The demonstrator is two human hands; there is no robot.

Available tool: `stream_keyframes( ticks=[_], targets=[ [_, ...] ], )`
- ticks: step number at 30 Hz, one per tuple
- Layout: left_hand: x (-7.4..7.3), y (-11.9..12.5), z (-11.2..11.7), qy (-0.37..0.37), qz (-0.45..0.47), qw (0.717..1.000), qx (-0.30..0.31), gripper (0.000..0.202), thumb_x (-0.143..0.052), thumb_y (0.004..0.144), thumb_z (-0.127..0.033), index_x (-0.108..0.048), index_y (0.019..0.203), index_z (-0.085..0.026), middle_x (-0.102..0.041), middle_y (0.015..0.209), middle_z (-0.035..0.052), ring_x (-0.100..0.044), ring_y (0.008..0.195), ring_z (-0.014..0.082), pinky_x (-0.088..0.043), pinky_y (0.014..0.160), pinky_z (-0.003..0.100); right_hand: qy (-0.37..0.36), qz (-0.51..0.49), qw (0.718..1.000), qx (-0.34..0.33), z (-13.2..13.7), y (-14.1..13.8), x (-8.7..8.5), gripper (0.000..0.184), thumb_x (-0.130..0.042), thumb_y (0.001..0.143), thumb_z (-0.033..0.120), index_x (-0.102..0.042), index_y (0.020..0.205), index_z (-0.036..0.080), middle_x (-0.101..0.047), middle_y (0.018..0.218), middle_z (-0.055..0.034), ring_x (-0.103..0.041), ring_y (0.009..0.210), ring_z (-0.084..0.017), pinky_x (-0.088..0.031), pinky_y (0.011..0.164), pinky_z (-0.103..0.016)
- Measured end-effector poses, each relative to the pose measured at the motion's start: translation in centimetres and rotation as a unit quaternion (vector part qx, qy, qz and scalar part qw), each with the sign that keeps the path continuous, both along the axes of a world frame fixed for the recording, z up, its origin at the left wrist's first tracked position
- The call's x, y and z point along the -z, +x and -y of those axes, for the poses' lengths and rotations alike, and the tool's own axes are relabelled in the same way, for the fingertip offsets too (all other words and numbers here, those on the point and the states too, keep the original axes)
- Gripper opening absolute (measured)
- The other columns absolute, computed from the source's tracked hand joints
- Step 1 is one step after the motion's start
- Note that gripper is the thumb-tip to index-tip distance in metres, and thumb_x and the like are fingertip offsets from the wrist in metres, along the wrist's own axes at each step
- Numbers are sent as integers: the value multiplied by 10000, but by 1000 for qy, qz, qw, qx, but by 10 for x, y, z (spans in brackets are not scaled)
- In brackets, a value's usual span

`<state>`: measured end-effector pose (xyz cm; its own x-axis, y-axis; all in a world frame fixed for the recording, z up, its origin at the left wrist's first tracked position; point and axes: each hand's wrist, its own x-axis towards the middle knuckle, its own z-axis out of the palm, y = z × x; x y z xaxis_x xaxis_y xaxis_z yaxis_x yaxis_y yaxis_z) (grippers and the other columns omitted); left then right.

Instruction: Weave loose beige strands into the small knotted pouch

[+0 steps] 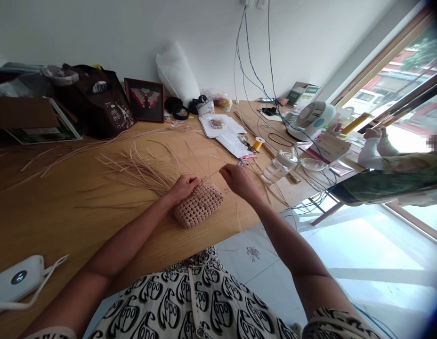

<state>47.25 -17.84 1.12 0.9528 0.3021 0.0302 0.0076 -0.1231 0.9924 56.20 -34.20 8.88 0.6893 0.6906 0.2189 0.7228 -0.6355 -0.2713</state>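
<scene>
Pressing down on the chunky woven cane piece [199,205], I had it lying flat on the wooden table [80,226], near the table's edge in front of me, with its loose cane strands [133,172] fanning out past my left hand [183,188]. That hand was clamped over the piece, fingers curled across its top. My right hand [238,181] hung just beside it, fingertips pinched together on what looked like one thin strand, though it was too fine to be sure. Firm pressure on the left and a light pinch on the right seemed the way to keep the weave tight. Further off lay papers [232,143], a yellow spool [258,143] and a glass jug [280,165], and a co-worker's white sleeve [372,157] reached in at the table's far end.
</scene>
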Motion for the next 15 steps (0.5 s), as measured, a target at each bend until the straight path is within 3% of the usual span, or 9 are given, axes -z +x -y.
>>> stream_keyframes(
  ticks=[6, 9, 12, 15],
  targets=[
    [1, 0, 3, -7, -5, 1000, 30, 330, -653, 638, -432, -669, 726, -114, -615, 691, 11, -489, 625, 116, -378, 572, 229, -94, 85, 992, -27, -7, 24, 22, 205, -504, 879, 255, -691, 868, 170, -639, 883, -94, -538, 842, -197, -343, 696, -275],
    [6, 1, 3, -9, -6, 1000, 14, 350, -651, 627, -455, -659, 705, -115, -604, 649, 2, -481, 590, 109, -376, 548, 226, -71, 108, 990, -57, -4, 14, 28, 170, -527, 869, 231, -686, 876, 171, -624, 916, -93, -522, 879, -199, -353, 730, -277],
    [9, 3, 2, 2, -13, 1000, -6, 314, -631, 643, -427, -648, 692, -117, -580, 610, -15, -462, 563, 99, -360, 525, 216, -41, 51, 991, -116, 4, -1, 25, 211, -504, 887, 274, -680, 845, 166, -622, 850, -66, -538, 796, -155, -357, 676, -247],
    [9, 4, 1, 17, -17, 1000, -14, 268, -601, 660, -381, -644, 696, -118, -571, 601, -20, -459, 560, 98, -359, 533, 217, -67, -37, 986, -145, 13, -10, 19, 175, -541, 854, 259, -677, 794, 167, -621, 785, -41, -534, 698, -116, -341, 616, -227]
  ],
)
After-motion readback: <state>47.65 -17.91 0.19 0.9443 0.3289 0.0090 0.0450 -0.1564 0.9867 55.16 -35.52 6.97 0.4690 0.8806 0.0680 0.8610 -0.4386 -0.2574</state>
